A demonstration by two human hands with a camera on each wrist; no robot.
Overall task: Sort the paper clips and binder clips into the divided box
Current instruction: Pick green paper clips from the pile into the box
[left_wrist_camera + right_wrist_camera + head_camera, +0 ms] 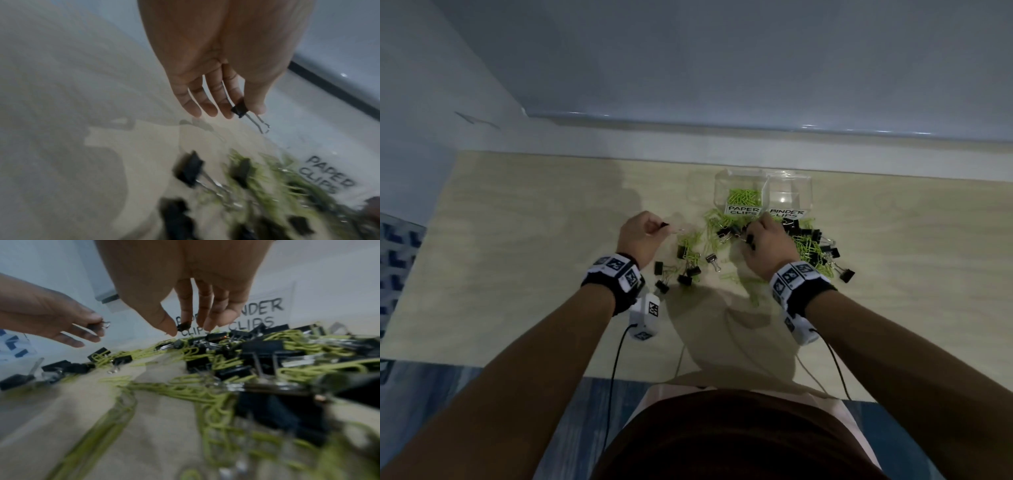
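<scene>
A clear divided box (763,190) stands at the back of the table, labelled PAPER CLIPS (743,210) on the left and BINDER CLIPS (787,213) on the right. Green paper clips (743,197) lie in the left compartment. In front of it sprawls a mixed pile of green paper clips (216,391) and black binder clips (263,348). My left hand (642,236) pinches a small black binder clip (239,109) between thumb and forefinger, above the table, left of the pile. My right hand (768,245) pinches another black binder clip (183,326) over the pile near the box.
More binder clips (690,274) lie scattered at the left of the pile. The wooden table (517,240) stretches out to the left and right of the clips. Its far edge meets a pale wall ledge (722,123). Cables (616,359) trail from both wrists over the near edge.
</scene>
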